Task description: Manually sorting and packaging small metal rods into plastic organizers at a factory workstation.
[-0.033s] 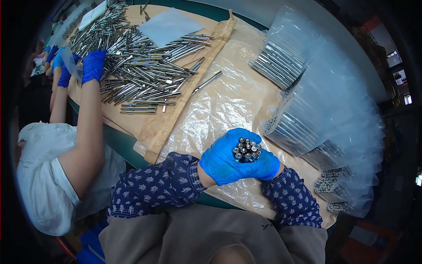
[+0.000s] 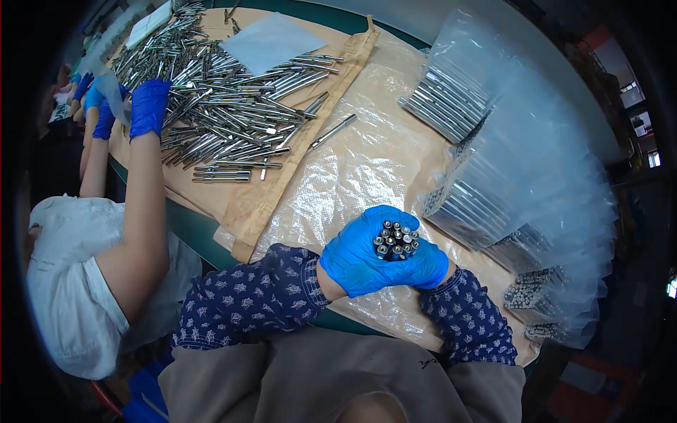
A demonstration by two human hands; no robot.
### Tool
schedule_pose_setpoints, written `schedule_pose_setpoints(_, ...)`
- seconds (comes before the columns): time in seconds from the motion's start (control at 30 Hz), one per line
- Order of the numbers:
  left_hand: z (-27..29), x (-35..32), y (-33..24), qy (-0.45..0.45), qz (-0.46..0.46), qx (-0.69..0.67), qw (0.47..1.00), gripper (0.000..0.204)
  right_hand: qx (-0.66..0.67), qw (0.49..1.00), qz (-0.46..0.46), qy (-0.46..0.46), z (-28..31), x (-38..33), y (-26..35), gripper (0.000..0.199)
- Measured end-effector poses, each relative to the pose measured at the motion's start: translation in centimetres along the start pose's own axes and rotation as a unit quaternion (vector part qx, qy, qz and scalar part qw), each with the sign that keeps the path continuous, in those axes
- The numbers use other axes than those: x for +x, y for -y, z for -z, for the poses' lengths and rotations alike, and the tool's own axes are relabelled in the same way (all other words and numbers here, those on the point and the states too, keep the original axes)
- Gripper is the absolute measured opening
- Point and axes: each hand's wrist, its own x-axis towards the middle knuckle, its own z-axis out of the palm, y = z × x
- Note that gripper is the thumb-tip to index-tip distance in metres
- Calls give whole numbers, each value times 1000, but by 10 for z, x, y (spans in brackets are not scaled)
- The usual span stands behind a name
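Both my hands, in light blue gloves, are wrapped round a bundle of slim metal rods (image 2: pixel 396 240) held upright over the plastic-covered table. The rods' round ends face up, packed close together. My left hand (image 2: pixel 355 255) curls round the bundle's left and far side. Against its near right side presses my right hand (image 2: pixel 430 269), partly hidden behind the left. The rods' lower lengths are out of sight within my hands. A single loose rod (image 2: pixel 331 134) lies beyond my hands, near the brown folded edge of the covering.
Rods lie in a large pile (image 2: pixel 233 106) at far left, with a translucent sheet (image 2: pixel 271 44) on top. Clear bags of rods (image 2: pixel 469 211) line the right side. At left a co-worker's blue-gloved hand (image 2: pixel 149 107) reaches to the pile. Clear sheeting (image 2: pixel 352 176) covers my area.
The co-worker's arm at the left has shifted very slightly. My hands and the bundle have stayed in place.
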Motion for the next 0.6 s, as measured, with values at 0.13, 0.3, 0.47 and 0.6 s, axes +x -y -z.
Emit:
schedule_pose_setpoints(0.13,-1,1,-3,5,18,3,1000,48,-23,1000,6,3,3,1,-2,64)
schedule_pose_setpoints(0.3,-2,1,-1,3,21,-54,998,46,-11,1000,16,11,2,1,-5,66)
schedule_pose_setpoints(0.47,-5,4,-16,12,-7,47,999,36,-52,998,25,26,9,-2,-14,70)
schedule_pose_setpoints(0.6,-12,5,-11,-32,-70,77,994,33,17,999,35,7,-1,-3,-5,64)
